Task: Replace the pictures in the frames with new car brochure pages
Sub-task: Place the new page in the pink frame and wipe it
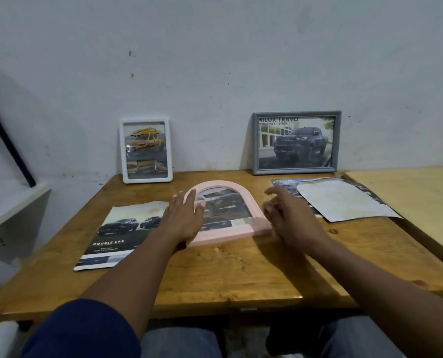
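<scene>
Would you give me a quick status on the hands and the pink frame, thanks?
Left hand flat on pink frame, left edge. Right hand loose beside right edge, holding nothing. Frame flat on table, car page inside. Brochure pages alongside.

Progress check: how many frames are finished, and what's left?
Looks done: grey frame and white frame lean against the wall, each showing a car page. In hand: the pink arched frame lies flat with a car page inside, left hand resting on it, right hand beside its edge. Left, probably: standing it up; a Double Cab page and an arch-shaped sheet lie loose.
</scene>
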`<state>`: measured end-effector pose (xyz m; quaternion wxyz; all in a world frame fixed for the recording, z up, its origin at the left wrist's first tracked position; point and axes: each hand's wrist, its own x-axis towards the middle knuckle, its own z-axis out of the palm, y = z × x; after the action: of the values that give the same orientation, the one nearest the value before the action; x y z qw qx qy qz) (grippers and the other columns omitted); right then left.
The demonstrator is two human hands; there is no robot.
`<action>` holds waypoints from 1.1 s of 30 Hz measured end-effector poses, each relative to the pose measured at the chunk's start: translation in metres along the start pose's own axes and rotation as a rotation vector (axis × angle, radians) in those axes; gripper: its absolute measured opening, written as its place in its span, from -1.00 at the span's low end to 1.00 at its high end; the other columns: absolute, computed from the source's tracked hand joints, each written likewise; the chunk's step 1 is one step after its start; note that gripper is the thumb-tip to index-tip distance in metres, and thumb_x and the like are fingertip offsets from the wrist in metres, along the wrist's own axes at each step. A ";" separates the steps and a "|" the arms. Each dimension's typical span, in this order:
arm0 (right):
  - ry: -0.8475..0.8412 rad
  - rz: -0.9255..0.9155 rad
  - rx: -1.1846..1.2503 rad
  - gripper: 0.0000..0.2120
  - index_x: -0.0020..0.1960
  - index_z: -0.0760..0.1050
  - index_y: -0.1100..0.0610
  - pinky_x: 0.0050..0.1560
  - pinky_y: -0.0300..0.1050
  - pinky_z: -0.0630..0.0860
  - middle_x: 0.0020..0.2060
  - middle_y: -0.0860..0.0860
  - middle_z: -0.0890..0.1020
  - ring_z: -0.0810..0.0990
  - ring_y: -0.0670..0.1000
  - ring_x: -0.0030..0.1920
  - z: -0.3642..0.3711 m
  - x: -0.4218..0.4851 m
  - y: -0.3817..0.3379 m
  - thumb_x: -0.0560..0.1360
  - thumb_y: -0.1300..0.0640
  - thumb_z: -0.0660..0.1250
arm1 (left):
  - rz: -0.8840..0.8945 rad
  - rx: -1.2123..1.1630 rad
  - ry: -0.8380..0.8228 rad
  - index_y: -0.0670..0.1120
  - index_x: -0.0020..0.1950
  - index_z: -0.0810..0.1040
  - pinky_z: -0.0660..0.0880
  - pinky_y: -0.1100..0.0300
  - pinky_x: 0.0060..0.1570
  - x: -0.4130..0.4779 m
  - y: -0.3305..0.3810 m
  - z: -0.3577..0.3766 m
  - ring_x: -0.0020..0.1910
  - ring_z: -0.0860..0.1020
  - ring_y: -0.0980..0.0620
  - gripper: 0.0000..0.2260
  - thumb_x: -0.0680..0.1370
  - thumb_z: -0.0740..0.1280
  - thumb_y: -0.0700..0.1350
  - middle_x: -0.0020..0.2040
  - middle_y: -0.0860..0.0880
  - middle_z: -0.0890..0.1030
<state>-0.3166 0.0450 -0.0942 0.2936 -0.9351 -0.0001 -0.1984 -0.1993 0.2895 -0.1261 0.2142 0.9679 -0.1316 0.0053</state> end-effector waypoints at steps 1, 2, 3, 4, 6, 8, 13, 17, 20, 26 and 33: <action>0.005 -0.003 0.041 -0.65 0.36 0.35 -0.06 -0.08 -0.23 0.51 0.08 -0.08 0.60 0.59 -0.04 0.04 0.002 0.019 -0.008 0.61 0.11 0.29 | -0.002 -0.009 0.000 0.07 0.67 -0.05 -0.04 -0.11 0.58 0.004 -0.001 -0.003 0.64 -0.11 -0.09 -0.45 0.70 -0.06 0.20 0.67 -0.06 -0.06; 0.006 -0.020 0.061 -0.65 0.35 0.35 -0.05 -0.15 -0.22 0.53 0.06 -0.08 0.56 0.59 -0.03 0.01 0.006 0.038 -0.016 0.60 0.11 0.30 | 0.000 -0.017 -0.004 0.06 0.67 -0.05 -0.04 -0.10 0.58 0.009 -0.002 -0.005 0.64 -0.10 -0.09 -0.45 0.71 -0.05 0.18 0.67 -0.06 -0.06; -0.001 -0.051 0.067 -0.66 0.34 0.35 -0.03 -0.21 -0.21 0.54 0.06 -0.07 0.54 0.58 -0.03 -0.03 0.011 0.057 -0.025 0.60 0.10 0.31 | 0.003 -0.023 -0.008 0.05 0.67 -0.05 -0.04 -0.08 0.58 0.013 -0.002 -0.006 0.64 -0.10 -0.08 -0.46 0.71 -0.03 0.15 0.67 -0.06 -0.06; -0.018 -0.086 0.068 -0.68 0.33 0.34 -0.01 -0.25 -0.17 0.57 0.07 -0.04 0.52 0.58 -0.03 -0.08 0.018 0.076 -0.035 0.60 0.11 0.30 | 0.009 -0.025 -0.008 0.04 0.67 -0.06 -0.04 -0.06 0.58 0.017 -0.004 -0.007 0.64 -0.10 -0.08 -0.46 0.72 -0.01 0.13 0.67 -0.06 -0.06; -0.055 -0.138 0.083 -0.71 0.30 0.33 0.00 -0.24 -0.05 0.63 0.06 -0.01 0.50 0.59 -0.02 -0.19 0.036 0.110 -0.052 0.61 0.12 0.27 | 0.027 -0.009 -0.001 0.01 0.67 -0.06 -0.03 -0.03 0.58 0.026 -0.008 -0.004 0.64 -0.09 -0.07 -0.46 0.72 0.03 0.07 0.67 -0.06 -0.05; -0.064 -0.178 0.046 -0.72 0.29 0.34 0.01 -0.09 0.00 0.62 0.10 0.01 0.51 0.58 -0.05 -0.13 0.058 0.138 -0.064 0.61 0.11 0.27 | 0.044 0.027 0.025 -0.02 0.67 -0.02 -0.01 -0.01 0.57 0.035 -0.015 0.000 0.64 -0.05 -0.06 -0.46 0.71 0.06 0.03 0.67 -0.06 0.00; -0.289 -0.252 -0.121 -0.57 0.36 0.38 0.05 0.18 0.01 0.47 0.25 0.08 0.54 0.50 0.13 0.22 0.100 0.153 -0.051 0.50 0.08 0.32 | 0.062 0.053 0.030 -0.09 0.66 -0.01 -0.01 0.00 0.58 0.043 -0.024 0.007 0.63 -0.02 -0.05 -0.46 0.71 0.02 0.02 0.67 -0.07 0.01; -0.352 -0.305 -0.187 -0.59 0.35 0.39 -0.07 0.17 0.07 0.48 0.18 0.08 0.59 0.52 0.13 0.17 0.113 0.140 -0.033 0.51 -0.01 0.17 | 0.114 0.072 0.049 -0.09 0.66 -0.08 -0.08 0.06 0.59 0.040 -0.024 0.010 0.64 -0.08 0.01 -0.47 0.73 -0.03 0.02 0.67 -0.06 -0.04; -0.384 -0.327 -0.204 -0.54 0.44 0.31 -0.07 0.20 0.12 0.48 0.27 0.09 0.57 0.53 0.16 0.21 0.116 0.139 -0.028 0.54 0.05 0.18 | 0.112 0.066 -0.001 -0.04 0.66 -0.19 0.01 -0.03 0.59 0.042 -0.026 0.013 0.64 -0.04 -0.05 -0.43 0.72 -0.05 0.08 0.67 -0.08 -0.02; -0.380 -0.238 -0.281 -0.52 0.53 0.19 -0.01 0.27 0.07 0.40 0.41 0.10 0.45 0.44 0.19 0.33 0.108 0.138 -0.020 0.62 0.00 0.10 | 0.013 0.061 -0.060 -0.04 0.66 -0.21 0.21 -0.12 0.49 0.039 -0.017 0.007 0.61 0.07 -0.19 -0.40 0.71 -0.06 0.16 0.66 -0.10 0.01; -0.329 -0.079 -0.415 -0.35 0.50 0.20 0.20 0.44 0.13 0.24 0.42 0.16 0.42 0.38 0.16 0.40 0.110 0.099 -0.036 0.52 -0.01 0.34 | 0.001 0.059 -0.053 -0.04 0.66 -0.16 0.26 -0.15 0.45 0.039 -0.017 0.006 0.60 0.14 -0.18 -0.39 0.69 -0.10 0.21 0.65 -0.13 0.09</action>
<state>-0.1885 0.1239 -0.1201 0.0836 -0.9943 -0.0435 -0.0506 -0.1578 0.2919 -0.1354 0.1820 0.9735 -0.1375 -0.0162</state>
